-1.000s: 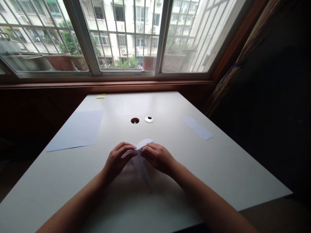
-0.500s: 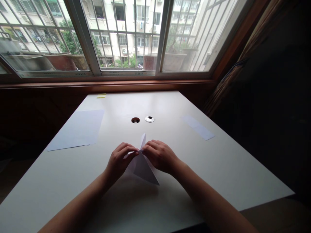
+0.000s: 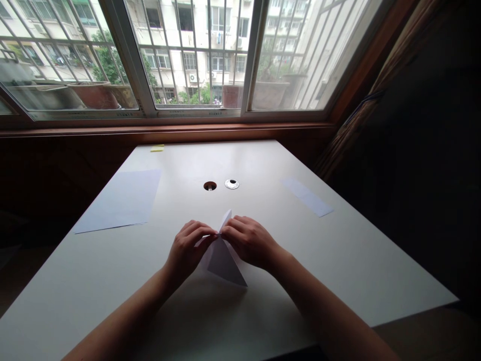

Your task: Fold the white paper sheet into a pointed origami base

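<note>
A folded white paper (image 3: 222,260) with a pointed shape lies on the white table (image 3: 338,260) in front of me. My left hand (image 3: 187,248) pinches its left side with curled fingers. My right hand (image 3: 250,240) presses and pinches its right side, fingers closed. The fingertips of both hands meet at the paper's upper middle, where a small flap (image 3: 225,218) stands up. The paper's lower tip points toward me between my wrists.
A flat white sheet (image 3: 120,200) lies at the table's left. A narrow paper strip (image 3: 308,197) lies at the right. A cable hole (image 3: 209,186) and its round cap (image 3: 232,184) sit mid-table. A yellow note (image 3: 157,148) lies near the far edge, below the barred window.
The paper has gone from a flap lying sideways between my fingers to a flap standing up, with a flat triangular part now spread toward me. Both hands stayed in place.
</note>
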Motion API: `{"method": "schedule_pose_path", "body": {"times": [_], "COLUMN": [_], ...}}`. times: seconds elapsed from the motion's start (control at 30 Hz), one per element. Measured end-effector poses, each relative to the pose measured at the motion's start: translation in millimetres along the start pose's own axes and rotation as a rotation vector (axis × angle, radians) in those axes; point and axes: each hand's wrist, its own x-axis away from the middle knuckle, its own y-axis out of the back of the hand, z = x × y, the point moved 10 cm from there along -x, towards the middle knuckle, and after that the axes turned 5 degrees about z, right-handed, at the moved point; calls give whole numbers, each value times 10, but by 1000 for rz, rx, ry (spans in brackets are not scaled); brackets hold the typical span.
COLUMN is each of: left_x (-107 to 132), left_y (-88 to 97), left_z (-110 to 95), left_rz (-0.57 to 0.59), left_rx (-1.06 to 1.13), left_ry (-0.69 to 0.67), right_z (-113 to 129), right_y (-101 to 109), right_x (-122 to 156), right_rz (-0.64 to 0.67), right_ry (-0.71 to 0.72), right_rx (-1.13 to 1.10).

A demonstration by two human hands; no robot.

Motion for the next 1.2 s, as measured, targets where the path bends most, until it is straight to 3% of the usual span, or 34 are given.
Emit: {"method": "schedule_pose_path", "body": {"times": [0.43,0.97,1.2], "left_x": [77,32,26], "left_y": [-205,-109,-48], "left_z": [269,113,113], "left_rz": [151,68,39], "left_rx": [63,120,222], "left_ry": [109,81,92], "right_z": [-31,-67,-68], "right_y": [55,94,294], "right_x": [34,5,31], "right_rz": [67,-80,-259], "right_ry": [23,-58,-107], "right_rx": [49,-166,-215]}}
